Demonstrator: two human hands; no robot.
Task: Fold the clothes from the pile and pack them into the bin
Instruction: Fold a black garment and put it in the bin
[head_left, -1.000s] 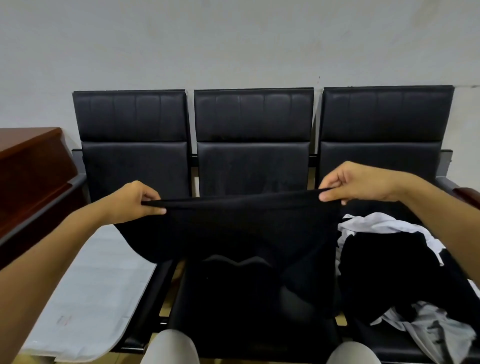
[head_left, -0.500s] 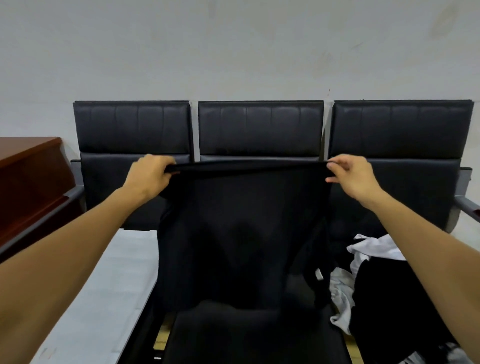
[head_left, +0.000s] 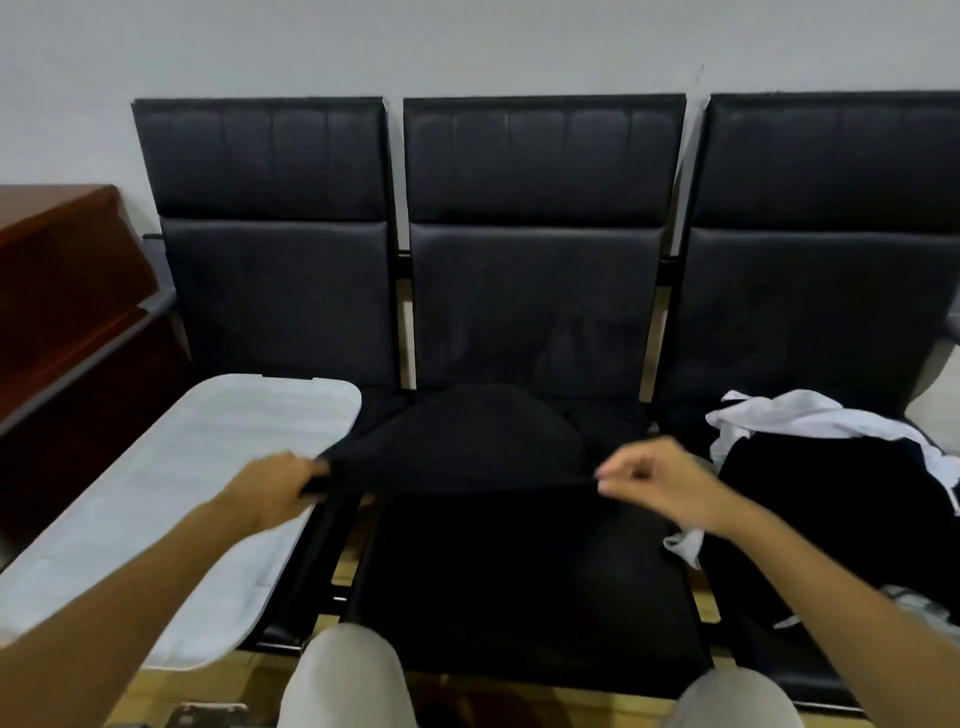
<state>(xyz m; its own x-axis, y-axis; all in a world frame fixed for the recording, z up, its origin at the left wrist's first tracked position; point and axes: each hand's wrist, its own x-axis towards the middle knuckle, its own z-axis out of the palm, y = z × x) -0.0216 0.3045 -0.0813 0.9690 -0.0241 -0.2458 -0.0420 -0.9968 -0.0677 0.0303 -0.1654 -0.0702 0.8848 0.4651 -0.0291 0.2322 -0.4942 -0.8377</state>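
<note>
The left hand (head_left: 270, 493) pinches one corner of the black shirt (head_left: 467, 441); the right hand (head_left: 660, 483) pinches the other, both clenched on cloth. Between the two grips the shirt stretches over the middle seat (head_left: 519, 571), its far part lying on the cushion. The pile (head_left: 831, 467) sits just right of the right grip; the white bin (head_left: 171, 493) lies under the left wrist. Risk: black on black hides edges, so the fold may land crooked; uneven lowering could bunch the cloth or let a sleeve slip off the seat.
</note>
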